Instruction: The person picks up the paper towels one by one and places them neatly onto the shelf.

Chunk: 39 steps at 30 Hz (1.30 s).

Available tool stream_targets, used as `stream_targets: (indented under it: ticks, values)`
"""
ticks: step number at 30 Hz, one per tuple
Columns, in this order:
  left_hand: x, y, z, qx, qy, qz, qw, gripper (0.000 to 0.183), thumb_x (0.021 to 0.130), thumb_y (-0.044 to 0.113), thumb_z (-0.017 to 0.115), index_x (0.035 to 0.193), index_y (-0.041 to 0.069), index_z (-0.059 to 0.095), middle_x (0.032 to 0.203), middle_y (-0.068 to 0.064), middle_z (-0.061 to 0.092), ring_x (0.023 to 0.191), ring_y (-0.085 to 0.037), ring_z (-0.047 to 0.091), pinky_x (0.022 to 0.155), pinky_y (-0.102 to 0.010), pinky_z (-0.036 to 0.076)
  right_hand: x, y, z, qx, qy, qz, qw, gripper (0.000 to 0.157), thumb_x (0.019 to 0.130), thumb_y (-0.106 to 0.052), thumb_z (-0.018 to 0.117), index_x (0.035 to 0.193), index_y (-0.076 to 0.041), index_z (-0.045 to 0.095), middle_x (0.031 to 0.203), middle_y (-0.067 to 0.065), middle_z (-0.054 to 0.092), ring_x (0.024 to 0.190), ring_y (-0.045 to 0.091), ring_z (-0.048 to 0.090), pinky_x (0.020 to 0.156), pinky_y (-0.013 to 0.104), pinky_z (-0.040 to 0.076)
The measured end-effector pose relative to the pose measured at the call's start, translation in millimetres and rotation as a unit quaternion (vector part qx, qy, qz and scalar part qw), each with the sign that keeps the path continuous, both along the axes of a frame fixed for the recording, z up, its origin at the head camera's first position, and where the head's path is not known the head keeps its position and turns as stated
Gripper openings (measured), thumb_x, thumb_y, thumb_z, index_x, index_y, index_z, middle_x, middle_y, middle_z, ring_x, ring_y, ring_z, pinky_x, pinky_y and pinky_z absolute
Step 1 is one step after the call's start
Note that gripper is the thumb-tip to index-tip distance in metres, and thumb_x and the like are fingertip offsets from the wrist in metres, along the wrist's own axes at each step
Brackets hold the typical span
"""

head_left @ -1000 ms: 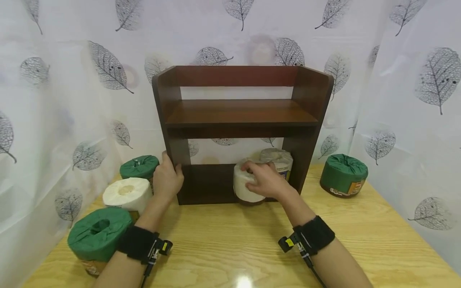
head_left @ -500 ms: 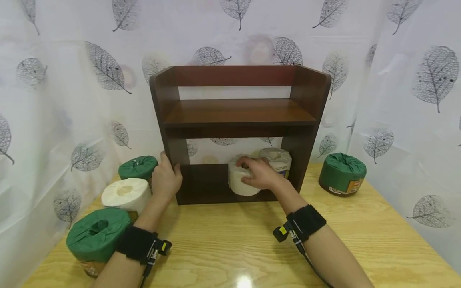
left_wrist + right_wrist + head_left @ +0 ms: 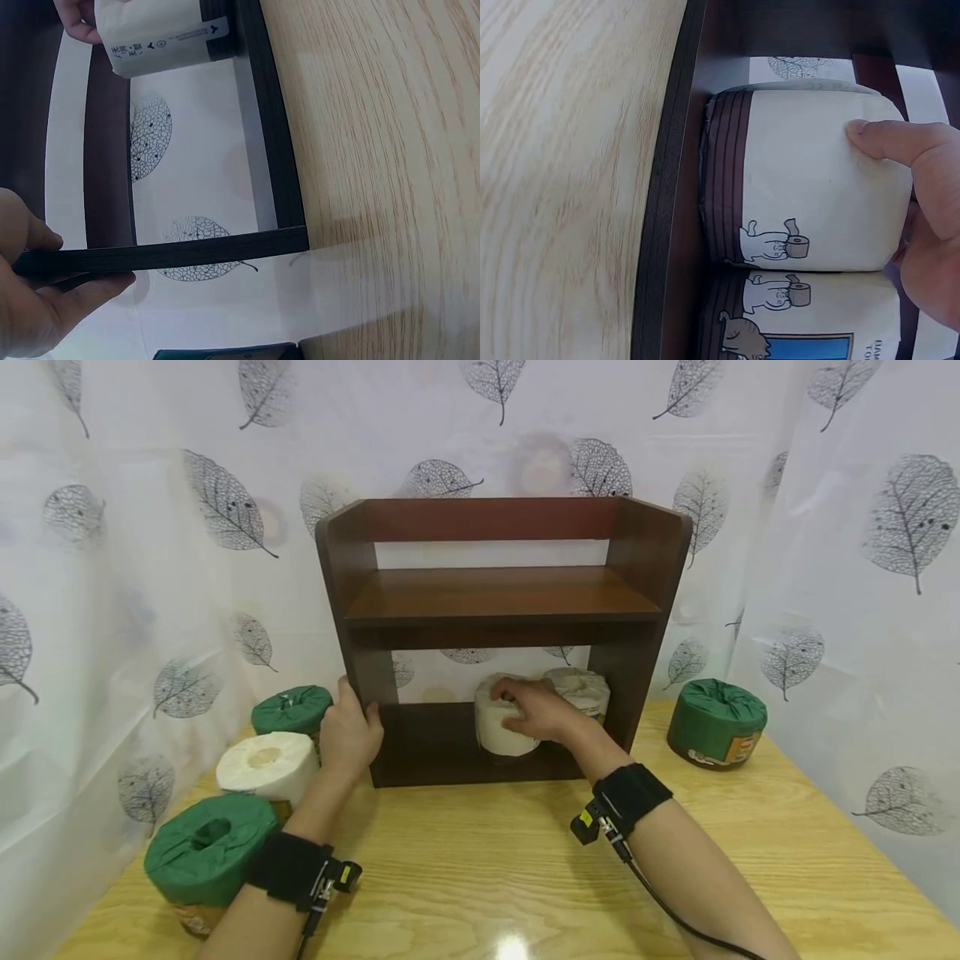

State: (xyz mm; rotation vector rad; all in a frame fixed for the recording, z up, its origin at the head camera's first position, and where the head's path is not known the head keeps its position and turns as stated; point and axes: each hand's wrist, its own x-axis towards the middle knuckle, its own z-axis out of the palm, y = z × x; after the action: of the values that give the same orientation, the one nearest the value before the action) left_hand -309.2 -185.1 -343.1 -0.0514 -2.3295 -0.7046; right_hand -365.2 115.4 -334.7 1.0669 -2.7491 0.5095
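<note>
A dark brown two-tier shelf (image 3: 502, 593) stands on the wooden table. On its lower level my right hand (image 3: 536, 708) grips a white wrapped toilet roll (image 3: 501, 733) from above, thumb on the near side. The right wrist view shows the roll's brown striped band and cartoon print, its base at the shelf floor. Beside it, toward the right panel, sits a second white toilet roll (image 3: 802, 315), partly hidden behind my right hand in the head view. My left hand (image 3: 351, 733) holds the shelf's left side panel (image 3: 187, 251), thumb on one face and fingers on the other.
Left of the shelf stand a green toilet roll (image 3: 292, 710) at the back, a white one (image 3: 268, 764) and a nearer green one (image 3: 213, 847), close to my left forearm. Another green roll (image 3: 716, 718) stands right of the shelf. A leaf-patterned curtain (image 3: 832, 568) hangs behind.
My right hand has moved the white roll slightly left and back, from jutting over the shelf's front edge to inside the lower level. My left hand stays on the side panel.
</note>
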Motion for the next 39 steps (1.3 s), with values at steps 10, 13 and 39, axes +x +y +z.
stream_targets:
  ticks: [10, 13, 39]
  values:
    - [-0.5, 0.7, 0.4, -0.001, 0.006, 0.002, 1.0, 0.041, 0.086, 0.013, 0.056, 0.119, -0.004, 0.038, 0.074, -0.03, 0.058, 0.065, -0.044, 0.059, 0.051, -0.054, 0.047, -11.9, -2.5, -2.2, -0.026, -0.008, -0.004, 1.0, 0.04, 0.085, -0.022, 0.064, 0.121, -0.017, 0.049, 0.12, 0.001, 0.054, 0.111, 0.019, 0.048, 0.096, 0.05, 0.028]
    - [-1.5, 0.3, 1.4, -0.001, 0.009, 0.001, 1.0, 0.04, 0.086, 0.014, 0.055, 0.119, -0.003, 0.038, 0.075, -0.031, 0.058, 0.066, -0.045, 0.059, 0.052, -0.055, 0.047, -14.2, -4.5, -2.1, -0.031, -0.003, -0.009, 0.999, 0.039, 0.085, -0.022, 0.065, 0.12, -0.017, 0.05, 0.119, 0.001, 0.056, 0.11, 0.019, 0.048, 0.096, 0.052, 0.026]
    - [1.5, 1.1, -0.3, 0.001, 0.004, 0.004, 1.0, 0.04, 0.086, 0.013, 0.055, 0.119, -0.003, 0.039, 0.079, -0.032, 0.059, 0.069, -0.046, 0.059, 0.055, -0.056, 0.047, -17.8, 19.4, 27.0, 0.088, 0.022, 0.015, 0.996, 0.049, 0.076, -0.017, 0.072, 0.122, -0.016, 0.054, 0.115, -0.001, 0.06, 0.11, 0.021, 0.051, 0.102, 0.053, 0.023]
